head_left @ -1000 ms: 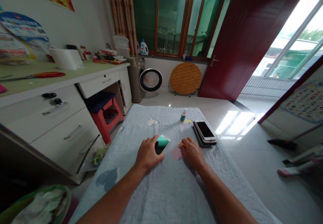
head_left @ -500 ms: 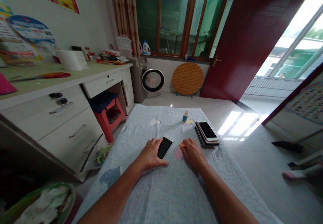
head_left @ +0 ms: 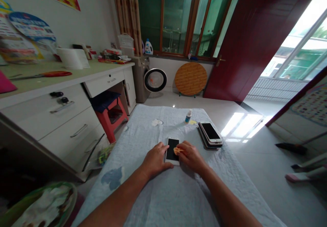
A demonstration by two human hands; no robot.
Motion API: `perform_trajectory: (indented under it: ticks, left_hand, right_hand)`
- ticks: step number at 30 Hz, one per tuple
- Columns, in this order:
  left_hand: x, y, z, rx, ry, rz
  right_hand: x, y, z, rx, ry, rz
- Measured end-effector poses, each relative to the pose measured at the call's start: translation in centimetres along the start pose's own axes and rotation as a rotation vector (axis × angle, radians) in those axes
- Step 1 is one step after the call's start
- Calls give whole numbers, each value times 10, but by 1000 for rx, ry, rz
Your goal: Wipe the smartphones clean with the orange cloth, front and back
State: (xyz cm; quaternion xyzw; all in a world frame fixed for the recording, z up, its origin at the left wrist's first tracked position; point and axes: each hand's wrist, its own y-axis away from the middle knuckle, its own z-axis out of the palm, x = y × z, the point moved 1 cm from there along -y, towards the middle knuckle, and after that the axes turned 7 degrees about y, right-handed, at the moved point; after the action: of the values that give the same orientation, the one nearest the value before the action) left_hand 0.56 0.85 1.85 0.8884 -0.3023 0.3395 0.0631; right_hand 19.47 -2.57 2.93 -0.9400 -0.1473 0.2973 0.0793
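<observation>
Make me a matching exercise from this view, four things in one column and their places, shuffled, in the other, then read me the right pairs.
Things
1. Single phone
2. Orange wad
3. Small bottle
4. Stack with a phone on top

Places
A. Held in the right hand
B. Near the right edge of the blue cover
C. Touched by the left hand
D. Standing nearest the cover's far edge

Pairs: 1-C, 2-A, 3-D, 4-B
</observation>
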Motion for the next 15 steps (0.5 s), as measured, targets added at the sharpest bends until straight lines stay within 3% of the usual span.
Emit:
perform_trajectory:
  ticks: [5, 10, 15]
  left_hand:
    - [-4, 1, 9, 85, -80, 54]
    - [-1, 1, 6, 24, -115, 72]
    - [1, 2, 1, -5, -90, 83]
  right_hand:
    - [-10, 4, 1, -120, 46, -70]
    - [-3, -3, 3, -102, 116, -17]
    - [15, -31, 8, -54, 222, 58]
